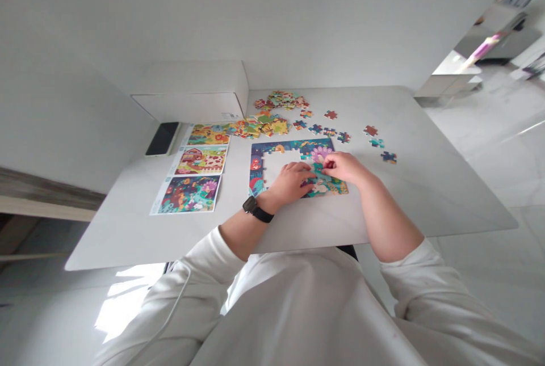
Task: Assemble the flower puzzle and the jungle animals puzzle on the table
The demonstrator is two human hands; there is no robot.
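Observation:
A partly assembled jigsaw puzzle (256, 153) lies on the table, with a dark blue border, a purple peacock and a white rabbit. A gap in its left and middle part shows the white surface beneath. My left hand (291, 182) lies over the puzzle's lower middle, palm down, fingers stretched out and touching the pieces. Over the right side my right hand (344, 167) has thumb and fingers pinched on a teal puzzle piece (319, 168), just below the peacock; the fingers partly hide it. A black watch sits on my left wrist.
Loose pieces (268, 124) are heaped behind the puzzle, and several single pieces (343, 137) lie spread to the right. Three picture cards (190, 194) and a phone (162, 139) lie at the left. A white box (191, 108) stands at the back left, against the wall.

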